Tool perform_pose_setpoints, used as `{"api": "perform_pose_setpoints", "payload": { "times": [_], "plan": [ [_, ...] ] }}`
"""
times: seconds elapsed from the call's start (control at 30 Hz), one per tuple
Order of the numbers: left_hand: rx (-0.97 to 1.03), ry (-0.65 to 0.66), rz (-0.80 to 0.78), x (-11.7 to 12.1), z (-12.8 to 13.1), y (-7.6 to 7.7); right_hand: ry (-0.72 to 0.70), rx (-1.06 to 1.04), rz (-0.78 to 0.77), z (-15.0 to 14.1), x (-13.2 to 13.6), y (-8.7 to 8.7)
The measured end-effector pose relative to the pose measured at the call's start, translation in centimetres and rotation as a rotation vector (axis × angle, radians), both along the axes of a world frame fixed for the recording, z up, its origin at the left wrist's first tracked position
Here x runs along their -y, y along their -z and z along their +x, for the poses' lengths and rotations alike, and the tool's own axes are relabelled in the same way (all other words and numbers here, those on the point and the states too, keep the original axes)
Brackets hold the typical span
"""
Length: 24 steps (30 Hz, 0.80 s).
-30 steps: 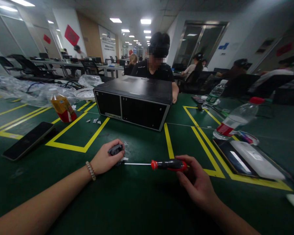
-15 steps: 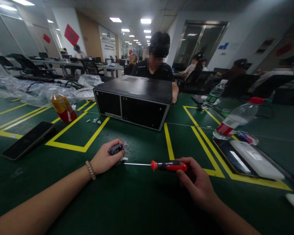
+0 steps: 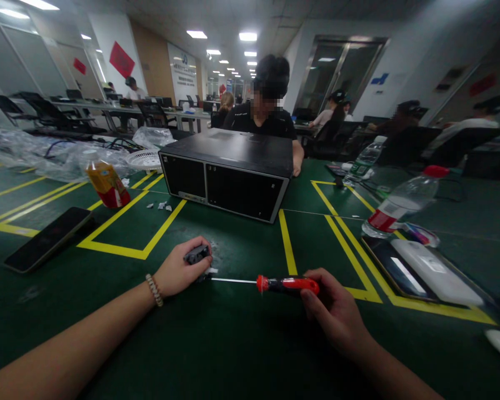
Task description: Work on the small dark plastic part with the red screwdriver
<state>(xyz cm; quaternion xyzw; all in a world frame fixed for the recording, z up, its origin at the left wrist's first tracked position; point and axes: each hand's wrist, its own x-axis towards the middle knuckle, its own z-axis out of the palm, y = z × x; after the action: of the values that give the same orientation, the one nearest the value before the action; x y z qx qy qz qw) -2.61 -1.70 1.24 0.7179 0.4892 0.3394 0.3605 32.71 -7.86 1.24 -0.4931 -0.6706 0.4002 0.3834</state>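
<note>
My left hand (image 3: 185, 266), with a beaded bracelet (image 3: 154, 290) at the wrist, is closed around a small dark grey part (image 3: 197, 255) on the table. Its exact kind is hard to make out, as the fingers cover some of it. A screwdriver (image 3: 287, 284) with a red and black handle lies level in the fingers of my right hand (image 3: 333, 308). Its thin metal shaft (image 3: 233, 280) points left, and the tip ends at the near side of the grey part. Whether the tip sits in a screw cannot be seen.
A black computer case (image 3: 229, 153) stands ahead, a person (image 3: 260, 116) behind it. Left are a drink bottle (image 3: 108, 183), a phone (image 3: 48, 239), a white basket (image 3: 144, 160) and plastic wrap (image 3: 33, 153). Right are water bottles (image 3: 404, 203) and phones (image 3: 400, 269). Yellow tape marks the green table (image 3: 225, 344).
The screwdriver's handle has turned slightly about its length in my right hand. My left hand and the grey part keep their place.
</note>
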Motion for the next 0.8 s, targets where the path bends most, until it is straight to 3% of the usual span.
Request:
{"api": "perform_pose_setpoints", "payload": {
  "times": [0.47,0.8],
  "plan": [
    [-0.029,0.001,0.000,-0.11,-0.11,0.09,0.007,0.040,0.084,-0.63,0.10,-0.12],
    [-0.009,0.000,0.016,-0.02,-0.03,0.02,0.047,0.067,-0.001,-0.12,-0.11,-0.22]
  ]
}}
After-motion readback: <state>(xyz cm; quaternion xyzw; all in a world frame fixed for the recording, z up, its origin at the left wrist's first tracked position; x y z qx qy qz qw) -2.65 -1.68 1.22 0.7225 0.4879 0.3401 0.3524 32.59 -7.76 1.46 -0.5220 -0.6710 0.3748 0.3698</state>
